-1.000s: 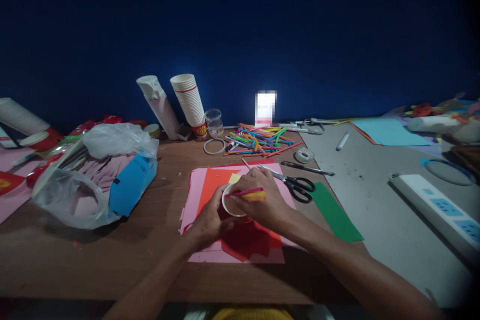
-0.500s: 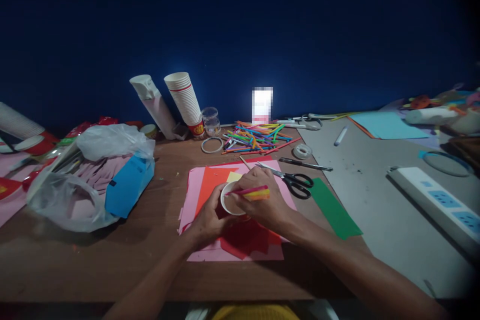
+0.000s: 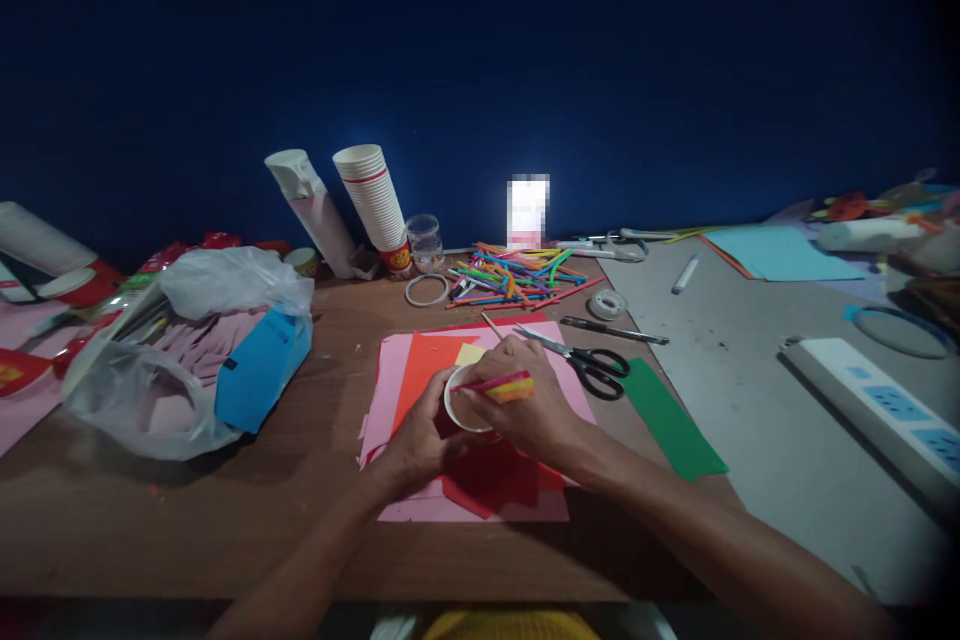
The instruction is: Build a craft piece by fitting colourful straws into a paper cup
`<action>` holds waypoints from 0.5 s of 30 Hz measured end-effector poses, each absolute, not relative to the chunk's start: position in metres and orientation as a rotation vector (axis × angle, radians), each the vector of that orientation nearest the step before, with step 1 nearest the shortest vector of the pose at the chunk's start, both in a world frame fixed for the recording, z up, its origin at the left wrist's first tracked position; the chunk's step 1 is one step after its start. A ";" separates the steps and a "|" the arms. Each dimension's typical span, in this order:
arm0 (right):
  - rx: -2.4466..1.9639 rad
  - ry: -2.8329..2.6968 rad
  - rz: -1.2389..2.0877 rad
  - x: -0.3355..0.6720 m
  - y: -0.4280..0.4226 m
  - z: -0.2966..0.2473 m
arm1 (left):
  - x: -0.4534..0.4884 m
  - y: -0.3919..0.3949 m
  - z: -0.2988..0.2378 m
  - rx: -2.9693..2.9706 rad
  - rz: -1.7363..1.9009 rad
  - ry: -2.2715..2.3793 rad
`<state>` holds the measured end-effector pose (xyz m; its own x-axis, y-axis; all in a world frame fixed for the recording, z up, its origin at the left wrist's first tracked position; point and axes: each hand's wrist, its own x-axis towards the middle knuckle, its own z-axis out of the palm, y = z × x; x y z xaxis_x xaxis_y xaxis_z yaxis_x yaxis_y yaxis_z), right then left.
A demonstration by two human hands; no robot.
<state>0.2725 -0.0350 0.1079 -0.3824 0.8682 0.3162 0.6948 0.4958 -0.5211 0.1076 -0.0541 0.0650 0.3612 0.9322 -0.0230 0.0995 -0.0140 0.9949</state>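
Observation:
Between my hands, above the stacked paper, is a white paper cup (image 3: 471, 407) with its open mouth facing me. Fingers of my left hand (image 3: 426, 428) wrap round its left side. My right hand (image 3: 529, 405) is closed at the cup's right rim, pinching a bundle of red and yellow strips (image 3: 510, 386) that jut out to the right; whether they are paper or straws I cannot tell. Beyond the right knuckles a thin pale stick (image 3: 491, 324) shows. Beneath lie sheets of pink paper (image 3: 394, 510), orange paper (image 3: 420, 370) and red paper (image 3: 487, 490).
Black-handled scissors (image 3: 600, 370), a pen (image 3: 615, 331), a tape roll (image 3: 607, 304) and green paper (image 3: 675, 420) lie to the right. Colourful thin sticks (image 3: 517, 275) are heaped behind. Stacked paper cups (image 3: 371, 205) lean at the back. A plastic bag (image 3: 150, 410) sits left, a power strip (image 3: 877, 400) right.
The view has shifted slightly, so things sit a little further right. Both hands keep nearly the same hold on the cup and the strips.

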 end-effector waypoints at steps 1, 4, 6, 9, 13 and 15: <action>-1.280 -2.192 0.415 0.272 -0.035 0.109 | 0.107 -0.054 0.065 1.442 0.876 1.000; -1.294 -2.178 0.451 0.272 -0.036 0.109 | 0.107 -0.055 0.065 1.499 0.860 0.987; -1.296 -2.177 0.475 0.272 -0.036 0.109 | 0.106 -0.054 0.065 1.547 0.852 0.978; -1.302 -2.186 0.485 0.271 -0.036 0.108 | 0.106 -0.054 0.065 1.595 0.856 0.946; -1.312 -2.177 0.509 0.271 -0.036 0.105 | 0.109 -0.055 0.069 1.594 0.861 0.913; -1.280 -2.148 0.528 0.272 -0.037 0.103 | 0.112 -0.056 0.072 1.572 0.869 0.926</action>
<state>0.2715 -0.0375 0.1031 -0.3737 0.8858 0.2751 0.6574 0.4622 -0.5951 0.1125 -0.0559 0.0720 0.4333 0.8988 0.0669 0.1248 -0.1334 0.9832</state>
